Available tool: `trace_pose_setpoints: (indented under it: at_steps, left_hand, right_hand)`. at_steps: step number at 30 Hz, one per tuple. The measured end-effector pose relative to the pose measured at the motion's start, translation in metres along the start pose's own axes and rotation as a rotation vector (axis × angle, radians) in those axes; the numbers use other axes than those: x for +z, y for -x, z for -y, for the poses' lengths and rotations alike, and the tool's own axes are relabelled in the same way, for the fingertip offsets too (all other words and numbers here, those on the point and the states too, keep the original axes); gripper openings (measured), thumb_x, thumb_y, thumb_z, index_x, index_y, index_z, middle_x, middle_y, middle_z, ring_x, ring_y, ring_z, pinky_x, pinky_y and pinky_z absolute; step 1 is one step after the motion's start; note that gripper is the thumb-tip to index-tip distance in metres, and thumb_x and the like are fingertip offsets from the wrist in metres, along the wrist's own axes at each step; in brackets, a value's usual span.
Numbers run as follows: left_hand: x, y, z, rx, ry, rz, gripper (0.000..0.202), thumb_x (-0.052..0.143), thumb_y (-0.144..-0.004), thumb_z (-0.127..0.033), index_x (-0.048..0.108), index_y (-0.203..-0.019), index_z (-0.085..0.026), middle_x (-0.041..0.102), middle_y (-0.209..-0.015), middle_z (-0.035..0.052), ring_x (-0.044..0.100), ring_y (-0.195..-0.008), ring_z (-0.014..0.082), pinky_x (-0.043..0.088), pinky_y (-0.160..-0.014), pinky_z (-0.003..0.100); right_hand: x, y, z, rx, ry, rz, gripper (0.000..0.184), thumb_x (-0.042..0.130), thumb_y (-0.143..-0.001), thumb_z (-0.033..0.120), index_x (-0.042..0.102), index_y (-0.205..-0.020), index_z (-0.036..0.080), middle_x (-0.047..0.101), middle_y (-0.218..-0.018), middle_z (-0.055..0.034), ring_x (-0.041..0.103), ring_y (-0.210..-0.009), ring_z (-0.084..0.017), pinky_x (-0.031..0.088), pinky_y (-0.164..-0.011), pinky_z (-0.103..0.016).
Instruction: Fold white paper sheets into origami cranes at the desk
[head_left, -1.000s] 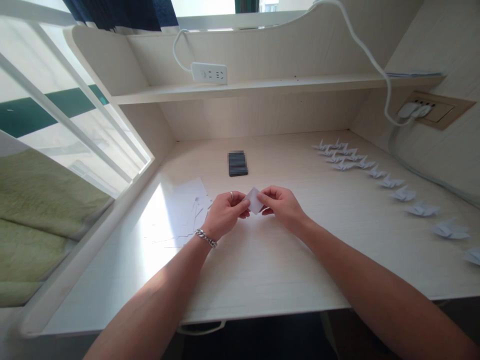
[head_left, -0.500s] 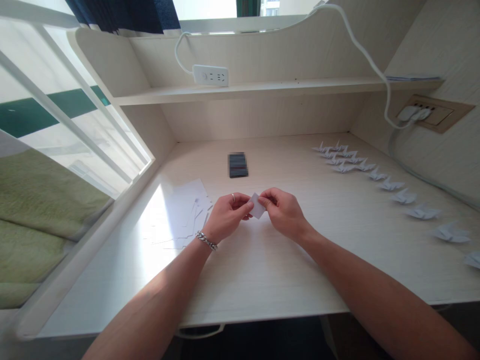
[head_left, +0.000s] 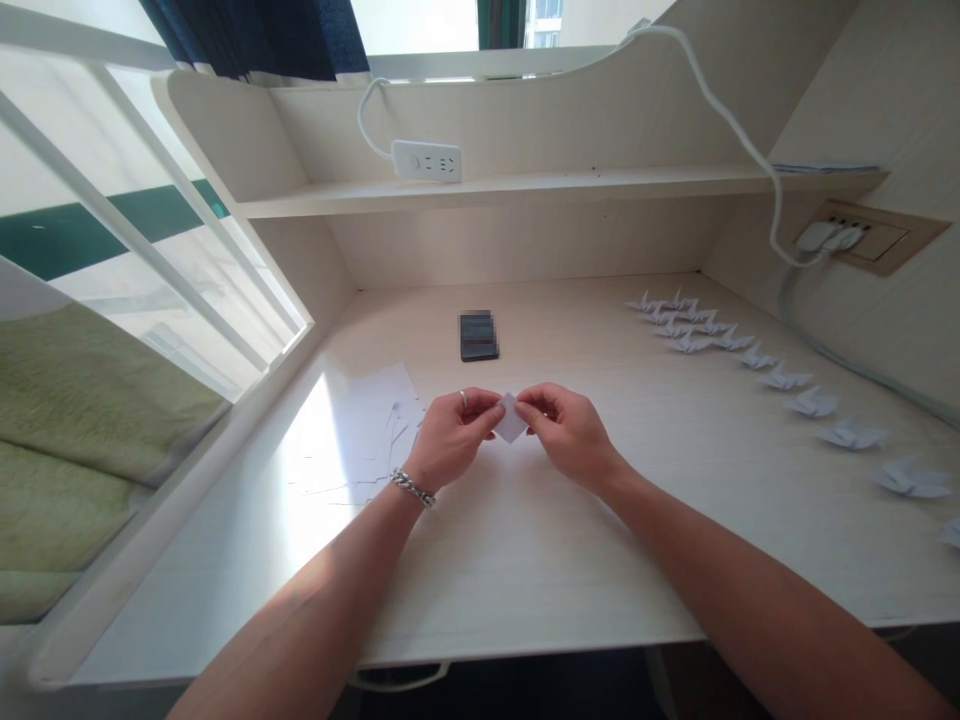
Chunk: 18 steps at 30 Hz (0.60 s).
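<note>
head cam | left hand [head_left: 454, 432] and right hand [head_left: 568, 430] still pinching the little folded paper [head_left: 511, 424] by opposite sides, thumbs on top | it's between them over the desk [head_left: 525, 560], barely shifted from half a sec ago | so, probably mid-handling tbh

on desk [head_left: 525, 570]: sheets [head_left: 375, 410] left | cranes [head_left: 814, 403] right | paper [head_left: 511, 422] between hands [head_left: 453, 430]

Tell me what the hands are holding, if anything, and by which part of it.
A small diamond-shaped white paper, pinched at opposite sides: the left hand grips its left side, the right hand its right.
</note>
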<state>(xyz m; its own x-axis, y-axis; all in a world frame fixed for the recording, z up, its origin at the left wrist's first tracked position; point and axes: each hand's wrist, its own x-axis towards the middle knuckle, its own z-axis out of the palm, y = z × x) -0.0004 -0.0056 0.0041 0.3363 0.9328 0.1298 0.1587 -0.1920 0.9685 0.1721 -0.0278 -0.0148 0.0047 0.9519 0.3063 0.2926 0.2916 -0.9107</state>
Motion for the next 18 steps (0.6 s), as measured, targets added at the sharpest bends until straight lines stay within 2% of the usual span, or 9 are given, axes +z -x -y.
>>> trace_pose_setpoints:
  at_steps: [3, 5, 7, 9, 11, 13, 18]
  left_hand:
    - [-0.0003, 0.0, 0.0023, 0.057, -0.115, -0.086, 0.026, 0.068, -0.08, -0.039, 0.072, -0.089, -0.015, 0.073, -0.084, 0.0067, 0.065, -0.075, 0.017, 0.051, -0.069, 0.028]
    - [-0.0002, 0.0002, 0.0039, 0.063, -0.199, -0.215, 0.028, 0.071, -0.077, -0.042, 0.069, -0.087, -0.016, 0.072, -0.086, 0.006, 0.065, -0.076, 0.0171, 0.05, -0.068, 0.028]
    - [-0.0001, 0.0002, 0.0043, 0.051, -0.289, -0.346, 0.032, 0.074, -0.072, -0.047, 0.064, -0.081, -0.017, 0.068, -0.08, 0.0036, 0.061, -0.071, 0.0158, 0.047, -0.063, 0.027]
    - [0.0, -0.0001, 0.0032, 0.018, -0.337, -0.402, 0.037, 0.075, -0.07, -0.051, 0.06, -0.075, -0.018, 0.063, -0.07, 0.0006, 0.056, -0.063, 0.0136, 0.043, -0.058, 0.026]
    - [0.0004, -0.0007, 0.0014, -0.024, -0.302, -0.373, 0.039, 0.073, -0.071, -0.053, 0.058, -0.071, -0.017, 0.06, -0.063, -0.0007, 0.053, -0.058, 0.0122, 0.04, -0.055, 0.025]
    - [0.0016, -0.0013, 0.0, -0.046, -0.203, -0.292, 0.038, 0.071, -0.074, -0.052, 0.06, -0.071, -0.016, 0.06, -0.062, -0.0001, 0.054, -0.058, 0.0121, 0.041, -0.055, 0.025]
    - [0.0057, -0.0013, 0.0011, -0.019, 0.007, -0.109, 0.031, 0.067, -0.08, -0.044, 0.064, -0.081, -0.013, 0.065, -0.07, 0.0036, 0.059, -0.066, 0.0139, 0.048, -0.064, 0.027]
  right_hand:
    - [0.0023, 0.0002, -0.0003, 0.013, -0.08, 0.055, 0.018, 0.064, -0.083, 0.033, 0.07, -0.093, 0.019, 0.073, -0.089, -0.0055, 0.067, -0.081, -0.02, 0.054, -0.072, -0.032]
    - [0.0037, 0.0011, 0.0013, 0.003, -0.095, 0.068, 0.019, 0.065, -0.083, 0.032, 0.071, -0.095, 0.019, 0.073, -0.092, -0.006, 0.068, -0.083, -0.02, 0.056, -0.074, -0.033]
    - [0.0049, 0.0022, 0.0032, -0.018, -0.098, 0.041, 0.018, 0.066, -0.082, 0.032, 0.071, -0.093, 0.019, 0.074, -0.092, -0.006, 0.068, -0.084, -0.02, 0.057, -0.074, -0.033]
    - [0.006, 0.0034, 0.0044, -0.045, -0.091, 0.006, 0.018, 0.067, -0.081, 0.033, 0.071, -0.092, 0.019, 0.073, -0.09, -0.0058, 0.069, -0.082, -0.02, 0.058, -0.072, -0.033]
    - [0.0068, 0.0044, 0.0049, -0.07, -0.085, -0.01, 0.017, 0.068, -0.08, 0.033, 0.071, -0.09, 0.019, 0.073, -0.089, -0.0056, 0.069, -0.082, -0.02, 0.058, -0.072, -0.033]
    - [0.0073, 0.0052, 0.0048, -0.077, -0.098, -0.003, 0.017, 0.069, -0.08, 0.033, 0.07, -0.09, 0.019, 0.073, -0.089, -0.0057, 0.07, -0.083, -0.021, 0.059, -0.074, -0.033]
    - [0.0066, 0.0032, 0.0026, -0.016, -0.22, 0.064, 0.019, 0.07, -0.08, 0.032, 0.071, -0.094, 0.019, 0.075, -0.091, -0.0064, 0.07, -0.085, -0.021, 0.058, -0.076, -0.035]
